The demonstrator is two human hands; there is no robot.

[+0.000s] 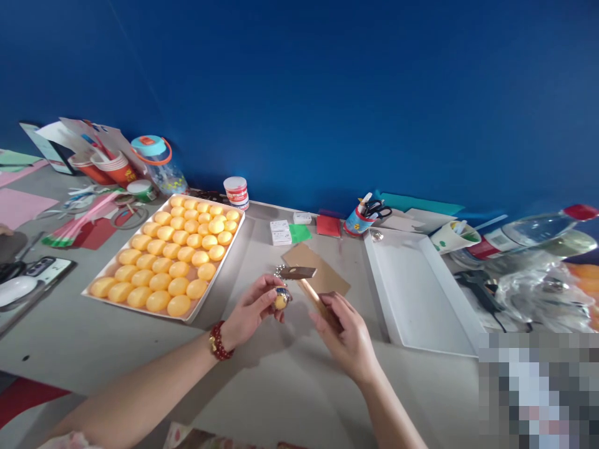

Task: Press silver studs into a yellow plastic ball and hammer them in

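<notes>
My left hand (255, 307) is closed around a small round ornament (281, 300), yellowish with dark blue and silvery parts. My fingers cover some of it, so I cannot tell its exact kind. A silvery beaded strand (279, 270) shows just above it, beside the hammer head. In my right hand (344, 330) is the wooden handle of a hammer (312, 293). Its dark metal head lies above and slightly right of the ornament; I cannot tell whether they touch. Beyond the hammer, a piece of brown card (330, 274) lies on the grey table.
To the left stands a box (199, 312) of several yellow-orange balls. A white tray (421, 293) lies to the right, near a glue gun (480, 293) and a plastic bottle (524, 234). Small white boxes (281, 234) and a pot with scissors (359, 221) stand towards the blue wall.
</notes>
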